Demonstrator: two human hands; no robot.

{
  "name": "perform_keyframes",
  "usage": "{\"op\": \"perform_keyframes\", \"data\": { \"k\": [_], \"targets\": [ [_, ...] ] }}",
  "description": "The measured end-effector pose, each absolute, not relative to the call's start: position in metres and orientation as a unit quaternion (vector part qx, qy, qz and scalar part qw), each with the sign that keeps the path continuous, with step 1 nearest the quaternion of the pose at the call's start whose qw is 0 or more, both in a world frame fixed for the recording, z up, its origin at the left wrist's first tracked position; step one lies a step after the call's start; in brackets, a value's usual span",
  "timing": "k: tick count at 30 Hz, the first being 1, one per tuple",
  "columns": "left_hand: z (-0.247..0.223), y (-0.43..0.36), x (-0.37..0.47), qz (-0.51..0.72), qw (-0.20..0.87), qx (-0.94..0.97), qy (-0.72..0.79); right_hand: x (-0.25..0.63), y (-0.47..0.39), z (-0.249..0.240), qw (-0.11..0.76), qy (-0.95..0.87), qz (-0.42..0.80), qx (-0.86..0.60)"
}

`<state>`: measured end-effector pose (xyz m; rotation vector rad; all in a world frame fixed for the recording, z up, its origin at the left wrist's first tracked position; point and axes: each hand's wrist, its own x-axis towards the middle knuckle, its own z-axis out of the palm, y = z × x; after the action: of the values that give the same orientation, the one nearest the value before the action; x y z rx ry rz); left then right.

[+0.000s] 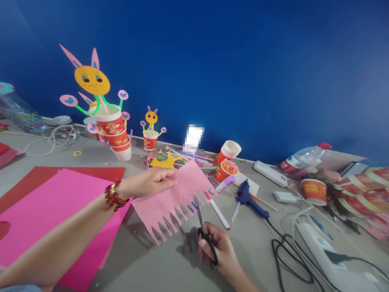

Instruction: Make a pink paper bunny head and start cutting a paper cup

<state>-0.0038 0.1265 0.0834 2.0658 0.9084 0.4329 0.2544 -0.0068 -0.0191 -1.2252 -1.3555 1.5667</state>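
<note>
A sheet of light pink paper [170,198] is pinched between the thumb and fingers of my left hand [152,180], which wears red beads at the wrist. The sheet's lower edge is cut into a row of pointed gaps, and small blue and outlined ear shapes show near its right part. My right hand [219,247] has its fingers through the black handles of a pair of scissors [208,245]. The blades point up at the sheet's lower edge, beside the blue shapes; whether they are touching the paper I cannot tell.
Bright pink sheets [54,211] lie at left under my forearm. A blue glue gun [251,200] with its black cord and a power strip [328,251] are on the right. Paper-cup rabbit figures [114,129] stand behind, near paper cups [229,150] and a plastic bottle [304,156].
</note>
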Motion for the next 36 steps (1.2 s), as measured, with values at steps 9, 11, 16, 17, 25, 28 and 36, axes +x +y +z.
{"op": "perform_keyframes", "data": {
  "k": [9,11,16,17,25,28,36],
  "targets": [
    [0.0862,0.1254,-0.0051,0.174,0.409,0.823,0.353,0.2546,-0.0064,-0.0175,0.347,-0.537,0.600,-0.481],
    [0.0862,0.1254,-0.0054,0.174,0.409,0.824,0.351,0.2543,-0.0067,-0.0169,0.345,-0.535,0.600,-0.485],
    [0.0875,0.1250,-0.0050,0.176,0.410,0.826,0.345,0.2544,-0.0069,-0.0175,0.342,-0.533,0.599,-0.489],
    [0.0878,0.1250,-0.0049,0.177,0.410,0.826,0.344,0.2545,-0.0068,-0.0181,0.344,-0.534,0.598,-0.490],
    [0.0877,0.1262,-0.0069,0.178,0.369,0.843,0.348,0.2558,-0.0068,-0.0215,0.348,-0.533,0.599,-0.486],
    [0.0872,0.1263,-0.0076,0.179,0.362,0.847,0.345,0.2558,-0.0070,-0.0211,0.347,-0.531,0.600,-0.488],
    [0.0884,0.1268,-0.0067,0.186,0.358,0.846,0.348,0.2566,-0.0071,-0.0226,0.347,-0.528,0.606,-0.483]
  ]
}}
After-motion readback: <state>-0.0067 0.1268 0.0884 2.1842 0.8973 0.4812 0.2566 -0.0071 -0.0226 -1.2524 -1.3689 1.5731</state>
